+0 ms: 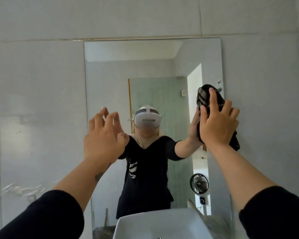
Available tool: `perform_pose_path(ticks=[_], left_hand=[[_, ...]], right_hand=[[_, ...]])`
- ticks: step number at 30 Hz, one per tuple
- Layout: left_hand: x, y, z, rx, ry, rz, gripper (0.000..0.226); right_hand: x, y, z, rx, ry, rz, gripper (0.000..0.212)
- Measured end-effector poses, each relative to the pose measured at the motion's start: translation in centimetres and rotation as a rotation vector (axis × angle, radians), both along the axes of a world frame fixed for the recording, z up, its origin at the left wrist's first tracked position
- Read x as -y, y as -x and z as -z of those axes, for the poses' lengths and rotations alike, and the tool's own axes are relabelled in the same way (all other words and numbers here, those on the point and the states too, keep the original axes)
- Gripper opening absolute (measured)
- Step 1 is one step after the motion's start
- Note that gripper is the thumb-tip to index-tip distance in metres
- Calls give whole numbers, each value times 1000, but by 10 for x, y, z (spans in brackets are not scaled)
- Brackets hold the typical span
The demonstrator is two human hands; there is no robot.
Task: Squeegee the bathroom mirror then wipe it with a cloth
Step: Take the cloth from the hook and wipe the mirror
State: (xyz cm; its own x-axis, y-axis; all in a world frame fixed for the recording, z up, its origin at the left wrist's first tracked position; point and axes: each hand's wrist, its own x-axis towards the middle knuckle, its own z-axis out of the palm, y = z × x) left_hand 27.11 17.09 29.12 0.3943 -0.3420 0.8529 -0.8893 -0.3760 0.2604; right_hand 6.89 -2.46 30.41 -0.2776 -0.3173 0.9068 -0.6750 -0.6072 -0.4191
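The right hand (217,123) pressed a dark cloth (208,97) flat against the mirror's (110,80) right edge; the left hand (103,135) hovered spread and empty near its left edge.

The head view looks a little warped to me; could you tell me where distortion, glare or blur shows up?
Head view: wide-angle bending bows the rectangular wall mirror edges and tile seams; a bright doorway reflected in the glass is blown out; pale sheen streaks the grey wall tiles at left; the right hand pressing the dark striped cloth stays sharp.
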Motion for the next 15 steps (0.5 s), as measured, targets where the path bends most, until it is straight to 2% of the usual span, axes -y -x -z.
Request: perform_pose_path(ticks=[4, 7, 13, 15], left_hand=[[2, -4, 4, 15, 6, -2, 63], [0, -5, 3, 12, 21, 15, 61], [-17, -16, 4, 65, 85, 45, 54], [-26, -23, 6, 32, 93, 33, 54]], right_hand=[[8, 6, 27, 151, -111, -4, 51], [-2, -5, 29, 194, -147, 8, 52], [-55, -67, 22, -36, 15, -59, 52], [-76, -92, 19, -114, 59, -83, 53]])
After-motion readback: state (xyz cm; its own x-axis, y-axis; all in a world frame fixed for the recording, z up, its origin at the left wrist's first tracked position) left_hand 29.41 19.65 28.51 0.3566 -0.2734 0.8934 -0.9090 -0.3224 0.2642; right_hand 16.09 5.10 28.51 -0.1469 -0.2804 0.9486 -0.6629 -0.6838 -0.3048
